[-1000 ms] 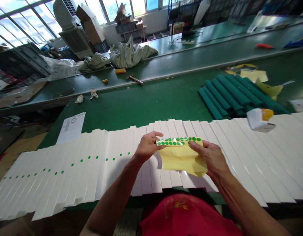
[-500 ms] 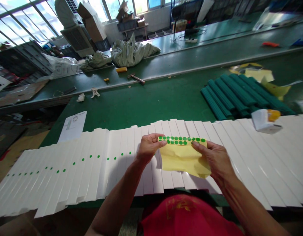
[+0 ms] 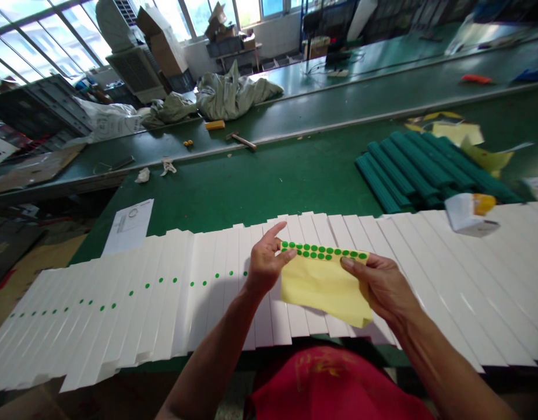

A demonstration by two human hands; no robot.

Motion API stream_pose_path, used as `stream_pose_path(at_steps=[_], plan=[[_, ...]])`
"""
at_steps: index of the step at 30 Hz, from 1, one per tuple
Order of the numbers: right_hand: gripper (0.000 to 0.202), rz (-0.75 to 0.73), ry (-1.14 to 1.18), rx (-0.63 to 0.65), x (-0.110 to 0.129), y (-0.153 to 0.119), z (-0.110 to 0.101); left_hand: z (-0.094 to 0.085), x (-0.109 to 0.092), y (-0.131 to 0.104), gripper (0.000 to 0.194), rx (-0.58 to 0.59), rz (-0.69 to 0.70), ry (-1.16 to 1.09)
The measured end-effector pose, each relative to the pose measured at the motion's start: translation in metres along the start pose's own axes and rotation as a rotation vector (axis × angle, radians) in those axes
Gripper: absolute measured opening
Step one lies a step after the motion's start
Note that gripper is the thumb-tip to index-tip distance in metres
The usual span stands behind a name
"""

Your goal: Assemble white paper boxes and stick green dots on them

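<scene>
Between my hands is a yellow sticker sheet with rows of round green dots along its upper part. My left hand pinches its upper left corner between thumb and bent fingers, the index finger pointing up and away. At the right edge, my right hand grips the sheet, thumb on its front. Under it lie overlapping long white strips in a row across the table. Strips on the left each bear a small green dot; the strips to the right show plain white surfaces.
Dark green ribbed rolls are stacked at the right on the green table. A small white box stands on the strips there. A printed paper lies left. Farther back are a hammer and a yellow block.
My left index finger has lifted off the sheet and points upward. The sheet's lower right corner hangs slightly lower; my right hand keeps its grip.
</scene>
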State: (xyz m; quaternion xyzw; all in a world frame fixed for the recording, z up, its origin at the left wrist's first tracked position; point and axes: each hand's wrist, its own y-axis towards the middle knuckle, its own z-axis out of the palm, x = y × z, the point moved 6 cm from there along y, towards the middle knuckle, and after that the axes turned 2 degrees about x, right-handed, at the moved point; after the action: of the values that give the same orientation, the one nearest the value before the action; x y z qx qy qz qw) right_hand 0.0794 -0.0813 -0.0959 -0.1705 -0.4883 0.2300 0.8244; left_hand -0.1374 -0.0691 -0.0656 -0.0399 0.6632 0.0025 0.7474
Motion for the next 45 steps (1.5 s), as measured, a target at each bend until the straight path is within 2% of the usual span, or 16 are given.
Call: stream_pose_path(at_steps=[2, 6, 10, 16, 23, 28, 31, 34, 36, 38, 40, 41, 45], plan=[[0.025, -0.053, -0.032, -0.035, 0.002, 0.0, -0.003, 0.0, 0.006, 0.0, 0.066, -0.006, -0.088, -0.064], [0.025, -0.086, -0.074, -0.029, 0.001, 0.002, -0.006, 0.002, 0.017, 0.0, 0.043, 0.008, -0.247, -0.201], [0.024, -0.1, -0.042, -0.003, -0.001, 0.002, -0.003, 0.002, 0.017, 0.0, 0.031, 0.0, -0.225, -0.234], [0.021, -0.152, -0.04, 0.042, 0.002, -0.001, 0.003, 0.0, 0.023, -0.003, 0.024, -0.018, -0.218, -0.29], [0.021, -0.201, 0.007, -0.091, 0.003, 0.0, -0.002, 0.0, 0.028, -0.007, 0.026, -0.055, -0.249, -0.334], [0.03, -0.261, -0.114, -0.096, 0.004, 0.001, 0.0, -0.001, 0.032, -0.012, 0.033, -0.058, -0.24, -0.284], [0.036, -0.337, -0.264, -0.105, 0.006, 0.001, -0.002, -0.005, 0.035, -0.014, 0.039, -0.063, -0.218, -0.212], [0.038, -0.402, -0.455, -0.12, 0.011, -0.002, -0.002, -0.012, 0.036, -0.015, 0.043, -0.042, -0.253, -0.077], [0.039, -0.448, -0.58, -0.12, 0.016, -0.006, 0.0, -0.02, 0.029, -0.013, 0.045, -0.06, -0.236, 0.122], [0.041, -0.504, -0.712, -0.104, 0.021, -0.009, 0.006, -0.025, 0.011, -0.011, 0.043, -0.109, -0.099, 0.388], [0.041, -0.561, -0.837, -0.067, 0.023, -0.012, 0.013, -0.015, -0.013, -0.01, 0.032, -0.106, 0.096, 0.614], [0.04, -0.584, -0.889, -0.04, 0.023, -0.013, 0.017, -0.004, -0.022, -0.011, 0.027, -0.066, 0.17, 0.695], [0.037, -0.664, -1.016, 0.032, 0.021, -0.014, 0.026, 0.044, -0.037, -0.013, 0.024, 0.115, 0.276, 0.887]])
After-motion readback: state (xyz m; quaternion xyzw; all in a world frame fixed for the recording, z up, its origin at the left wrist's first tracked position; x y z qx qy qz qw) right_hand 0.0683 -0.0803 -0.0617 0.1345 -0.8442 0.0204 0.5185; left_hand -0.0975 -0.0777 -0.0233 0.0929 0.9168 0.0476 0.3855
